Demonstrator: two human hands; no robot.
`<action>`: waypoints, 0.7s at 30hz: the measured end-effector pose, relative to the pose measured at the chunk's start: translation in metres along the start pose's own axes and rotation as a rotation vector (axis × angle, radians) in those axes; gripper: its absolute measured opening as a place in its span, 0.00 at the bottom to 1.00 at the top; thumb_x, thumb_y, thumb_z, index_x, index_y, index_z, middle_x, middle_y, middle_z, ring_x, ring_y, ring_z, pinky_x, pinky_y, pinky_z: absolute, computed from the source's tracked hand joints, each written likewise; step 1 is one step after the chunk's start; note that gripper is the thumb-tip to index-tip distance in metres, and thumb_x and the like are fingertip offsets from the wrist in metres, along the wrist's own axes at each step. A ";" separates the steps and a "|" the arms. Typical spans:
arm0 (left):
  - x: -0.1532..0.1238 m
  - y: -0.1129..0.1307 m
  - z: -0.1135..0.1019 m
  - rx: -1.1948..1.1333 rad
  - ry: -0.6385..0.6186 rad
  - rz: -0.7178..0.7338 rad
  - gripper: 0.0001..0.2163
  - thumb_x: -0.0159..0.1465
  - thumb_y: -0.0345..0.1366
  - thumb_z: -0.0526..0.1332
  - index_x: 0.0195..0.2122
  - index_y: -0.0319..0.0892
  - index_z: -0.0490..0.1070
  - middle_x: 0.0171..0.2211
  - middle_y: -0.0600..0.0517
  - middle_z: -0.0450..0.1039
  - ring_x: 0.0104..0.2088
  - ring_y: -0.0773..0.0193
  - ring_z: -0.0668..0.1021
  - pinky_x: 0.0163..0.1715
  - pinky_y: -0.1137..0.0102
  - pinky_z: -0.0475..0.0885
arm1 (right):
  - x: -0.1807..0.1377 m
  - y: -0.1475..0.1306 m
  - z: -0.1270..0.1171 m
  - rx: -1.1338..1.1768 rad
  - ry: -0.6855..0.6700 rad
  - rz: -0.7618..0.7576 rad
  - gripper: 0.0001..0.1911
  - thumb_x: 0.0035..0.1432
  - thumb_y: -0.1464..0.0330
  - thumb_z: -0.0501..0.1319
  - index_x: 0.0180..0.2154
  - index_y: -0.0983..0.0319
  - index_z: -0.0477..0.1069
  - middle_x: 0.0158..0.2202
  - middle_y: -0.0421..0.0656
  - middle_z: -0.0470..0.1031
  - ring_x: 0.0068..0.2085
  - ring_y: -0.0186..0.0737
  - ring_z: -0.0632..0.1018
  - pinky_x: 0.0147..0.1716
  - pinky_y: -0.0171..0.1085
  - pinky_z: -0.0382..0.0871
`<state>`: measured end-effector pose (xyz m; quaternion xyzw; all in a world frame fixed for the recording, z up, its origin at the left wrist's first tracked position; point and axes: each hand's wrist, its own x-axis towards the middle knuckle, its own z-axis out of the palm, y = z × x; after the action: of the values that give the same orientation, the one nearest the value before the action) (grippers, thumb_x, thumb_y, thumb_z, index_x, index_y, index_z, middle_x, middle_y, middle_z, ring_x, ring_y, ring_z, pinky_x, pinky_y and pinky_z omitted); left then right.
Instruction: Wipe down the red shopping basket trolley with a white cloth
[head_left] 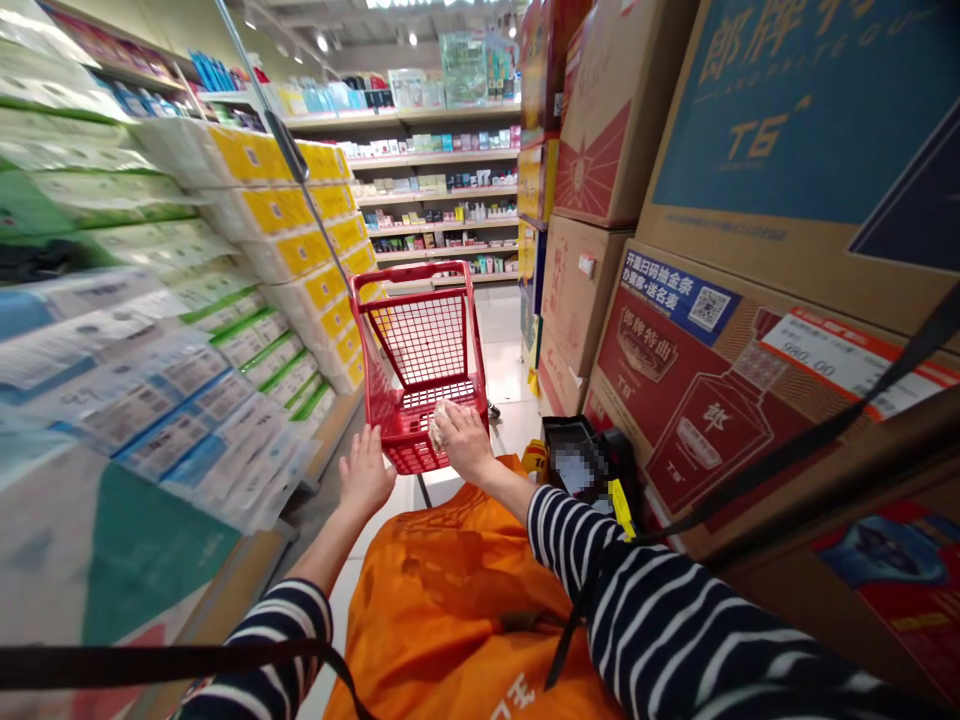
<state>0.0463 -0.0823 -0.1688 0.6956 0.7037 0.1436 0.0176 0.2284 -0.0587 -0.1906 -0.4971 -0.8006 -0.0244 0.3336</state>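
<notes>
Along the left side of the aisle, blue packs (191,385) lie stacked in front of green packs (262,345) and yellow packs (300,225); these wrapped stacks run toward the far end. The left hand (366,475) is open, fingers spread and holding nothing, at the near left corner of the red cart (375,395); whether its fingertips touch the rim I cannot tell. The cart stands in the aisle, showing its mesh walls and floor, with the cloth (441,428) at its near side, toward the right. Just beside that, the right hand (469,440) has its fingers bent over the cloth, partly hiding it. The handling of the cart with the cloth looks under way; how much is done or left I cannot judge, as no surface shows a clear difference. Beyond are shelves (450,159) of small goods; nearer, an orange apron (450,600) covers the person's front. Right of the right hand, a black tub (564,425) holds a pale thing, blurred out. Farther right, cartons (589,280) show only printed outsides, their contents hidden
</notes>
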 end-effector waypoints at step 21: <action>0.009 0.026 0.003 0.075 0.116 0.244 0.19 0.59 0.35 0.51 0.52 0.43 0.64 0.53 0.44 0.66 0.54 0.53 0.66 0.57 0.41 0.38 | -0.023 0.008 -0.016 0.115 -0.044 0.095 0.35 0.50 0.76 0.50 0.61 0.69 0.48 0.62 0.51 0.54 0.62 0.40 0.54 0.61 0.48 0.35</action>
<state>0.0719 -0.0735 -0.1648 0.7668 0.6185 0.1582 -0.0666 0.2493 -0.0786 -0.1934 -0.5149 -0.7833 0.0485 0.3450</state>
